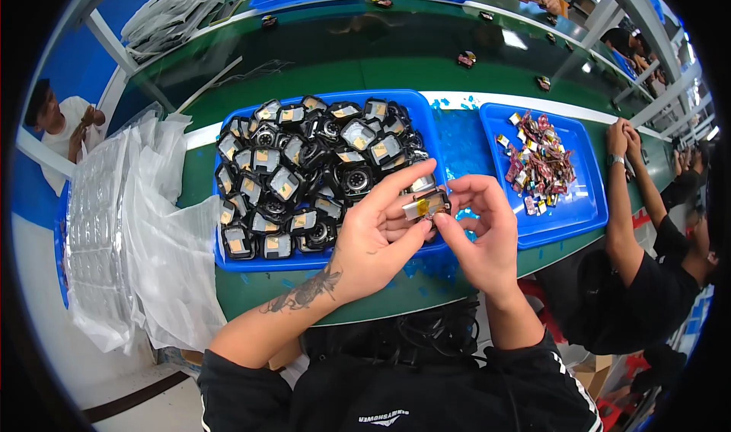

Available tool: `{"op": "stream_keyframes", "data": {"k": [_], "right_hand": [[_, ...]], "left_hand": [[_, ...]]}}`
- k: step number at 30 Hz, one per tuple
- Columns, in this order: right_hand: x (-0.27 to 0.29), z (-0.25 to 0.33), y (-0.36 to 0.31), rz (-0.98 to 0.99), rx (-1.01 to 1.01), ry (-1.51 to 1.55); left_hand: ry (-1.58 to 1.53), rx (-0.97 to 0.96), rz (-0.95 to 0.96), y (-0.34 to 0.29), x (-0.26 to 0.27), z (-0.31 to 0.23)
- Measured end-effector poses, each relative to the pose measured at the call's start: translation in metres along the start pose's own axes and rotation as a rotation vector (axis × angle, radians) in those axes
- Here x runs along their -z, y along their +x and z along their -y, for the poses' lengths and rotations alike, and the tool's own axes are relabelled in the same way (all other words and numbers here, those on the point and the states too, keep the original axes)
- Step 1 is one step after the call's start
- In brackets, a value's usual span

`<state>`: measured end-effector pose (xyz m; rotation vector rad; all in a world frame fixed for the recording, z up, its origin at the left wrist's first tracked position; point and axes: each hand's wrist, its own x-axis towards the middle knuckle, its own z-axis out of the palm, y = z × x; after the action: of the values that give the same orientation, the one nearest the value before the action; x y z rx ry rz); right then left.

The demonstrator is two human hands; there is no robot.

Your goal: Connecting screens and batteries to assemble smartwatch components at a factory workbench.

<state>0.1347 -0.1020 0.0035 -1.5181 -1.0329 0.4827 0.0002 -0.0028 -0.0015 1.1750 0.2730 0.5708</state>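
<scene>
Between my two hands, over the front right corner of a blue tray, is a small black smartwatch housing with a silvery battery and yellow tape at its left side. My left hand cups it from the left, thumb and fingers closed round the battery end. My right hand pinches its right edge between thumb and fingers. The tray is heaped with similar black watch housings, many showing a pale grey inner face, some a round sensor back.
A second blue tray at right holds small batteries with reddish flexible strips. Blue film scraps lie between the trays. Beyond runs a green conveyor belt carrying a few parts. Plastic sheets are stacked left. Co-workers sit at right, left and far side.
</scene>
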Motion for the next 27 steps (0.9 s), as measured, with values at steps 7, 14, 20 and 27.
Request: {"op": "stream_keyframes", "data": {"k": [7,14,20,27], "right_hand": [[0.010,0.005,0.076,0.234,0.020,0.025],[0.003,-0.090,0.258,0.059,-0.226,-0.357],[0.001,-0.118,0.276,0.034,-0.218,-0.622],[0.099,-0.089,0.260,-0.057,-0.088,-0.484]], "left_hand": [[0.950,-0.302,-0.182,-0.002,0.019,-0.037],[1.867,-0.076,-0.460,-0.026,0.081,-0.068],[1.751,-0.037,-0.422,-0.029,0.094,-0.057],[1.613,-0.219,-0.223,-0.023,0.109,-0.061]]}}
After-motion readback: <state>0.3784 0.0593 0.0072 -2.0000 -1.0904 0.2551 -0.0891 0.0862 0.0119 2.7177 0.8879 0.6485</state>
